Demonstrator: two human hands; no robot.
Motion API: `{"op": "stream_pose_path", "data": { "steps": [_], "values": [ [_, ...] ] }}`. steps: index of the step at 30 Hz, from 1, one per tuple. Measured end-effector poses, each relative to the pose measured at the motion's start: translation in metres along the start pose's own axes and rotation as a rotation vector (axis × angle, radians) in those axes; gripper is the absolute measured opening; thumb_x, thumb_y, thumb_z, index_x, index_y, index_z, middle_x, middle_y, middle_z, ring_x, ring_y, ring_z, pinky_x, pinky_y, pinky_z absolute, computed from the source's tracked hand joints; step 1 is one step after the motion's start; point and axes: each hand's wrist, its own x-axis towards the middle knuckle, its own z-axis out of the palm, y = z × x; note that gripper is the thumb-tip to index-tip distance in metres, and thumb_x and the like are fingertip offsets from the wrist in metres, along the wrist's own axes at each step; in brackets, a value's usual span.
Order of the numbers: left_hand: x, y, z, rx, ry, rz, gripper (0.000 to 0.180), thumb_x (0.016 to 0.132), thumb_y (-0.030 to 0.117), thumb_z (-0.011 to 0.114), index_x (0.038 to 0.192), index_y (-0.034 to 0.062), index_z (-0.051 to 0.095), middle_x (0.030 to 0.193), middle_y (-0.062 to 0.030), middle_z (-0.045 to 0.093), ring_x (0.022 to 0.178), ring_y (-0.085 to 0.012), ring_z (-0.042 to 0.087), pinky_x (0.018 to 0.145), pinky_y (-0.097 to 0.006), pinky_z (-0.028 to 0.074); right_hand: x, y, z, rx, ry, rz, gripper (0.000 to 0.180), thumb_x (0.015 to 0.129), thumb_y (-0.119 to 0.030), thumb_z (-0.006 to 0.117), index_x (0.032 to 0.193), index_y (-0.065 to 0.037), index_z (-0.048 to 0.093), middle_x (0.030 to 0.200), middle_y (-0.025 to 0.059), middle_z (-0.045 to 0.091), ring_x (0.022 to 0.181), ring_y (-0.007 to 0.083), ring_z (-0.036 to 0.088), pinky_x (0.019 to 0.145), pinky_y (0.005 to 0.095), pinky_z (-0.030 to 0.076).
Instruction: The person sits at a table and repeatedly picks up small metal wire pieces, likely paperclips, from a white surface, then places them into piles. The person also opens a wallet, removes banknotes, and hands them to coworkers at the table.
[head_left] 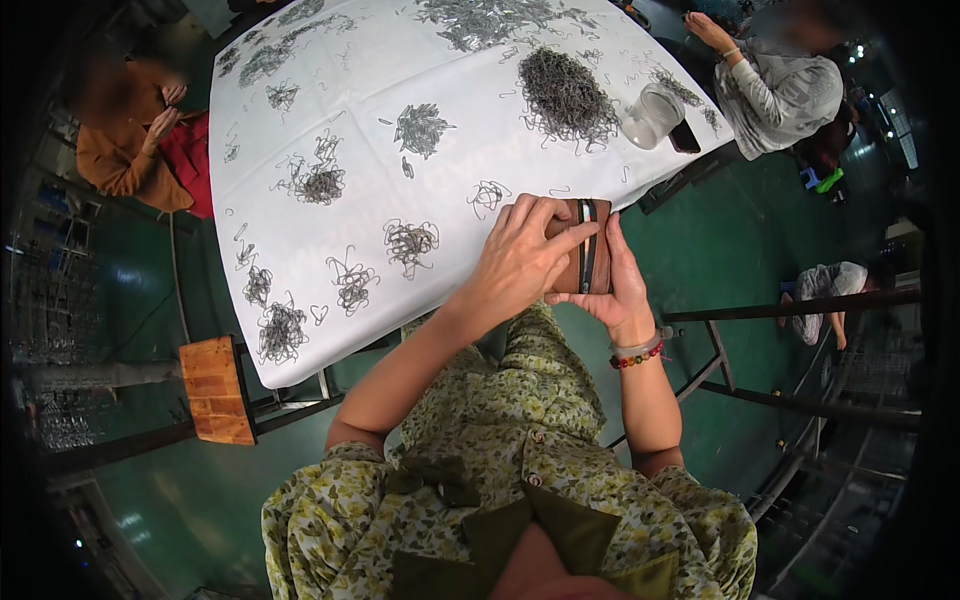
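Near the table's front right edge, both hands are at a flat brown case like a wallet [598,265], with a dark and pale striped band down its middle. My right hand [625,285] grips it from the right and below, thumb along its side. Over its left part lies my left hand [525,250], fingers bent on its surface and one finger reaching across the band. The left hand hides much of the case, so I cannot tell whether it is folded open. Beside my left hand rests a small heap of bent wire hooks [489,196].
Heaps of wire hooks [565,98] and small metal pieces [420,130] lie across the white-covered table [350,110]. A clear jar [652,115] and a dark phone [685,137] sit at its right. People [135,140] sit around it. A wooden stool [217,390] stands at the left.
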Motion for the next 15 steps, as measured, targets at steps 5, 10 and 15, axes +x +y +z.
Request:
{"op": "stream_pose_path", "data": {
  "steps": [5, 10, 15],
  "values": [
    [0.015, -0.016, -0.008, 0.056, -0.15, 0.264, 0.022, 0.071, 0.009, 0.065, 0.092, 0.0114, 0.063, 0.093, -0.0055, 0.049, 0.09, -0.0254, 0.047, 0.078, -0.037, 0.043, -0.002, -0.013, -0.012, -0.027, 0.023, 0.153, 0.057, 0.093, -0.055, 0.031, 0.127, -0.011, 0.041, 0.11, 0.0154, 0.057, 0.085, 0.0363, 0.064, 0.052, 0.0445, 0.057],
    [0.027, -0.024, -0.008, -0.16, -0.177, 0.19, 0.016, 0.073, 0.018, 0.071, 0.082, 0.0068, 0.064, 0.083, -0.0061, 0.049, 0.082, -0.0225, 0.049, 0.069, -0.034, 0.045, -0.006, -0.025, -0.01, -0.092, 0.038, 0.133, 0.054, 0.094, -0.052, 0.032, 0.125, -0.009, 0.043, 0.104, 0.0174, 0.06, 0.076, 0.0326, 0.065, 0.048, 0.038, 0.055],
    [0.025, -0.017, 0.002, -0.239, -0.167, -0.048, 0.023, 0.072, 0.018, 0.074, 0.083, 0.001, 0.063, 0.088, -0.0078, 0.052, 0.081, -0.022, 0.057, 0.067, -0.035, 0.048, 0.003, -0.028, -0.04, -0.2, 0.07, 0.074, 0.062, 0.092, -0.055, 0.035, 0.124, -0.003, 0.045, 0.104, 0.0197, 0.059, 0.076, 0.0359, 0.065, 0.047, 0.0366, 0.056]
  ]
}}
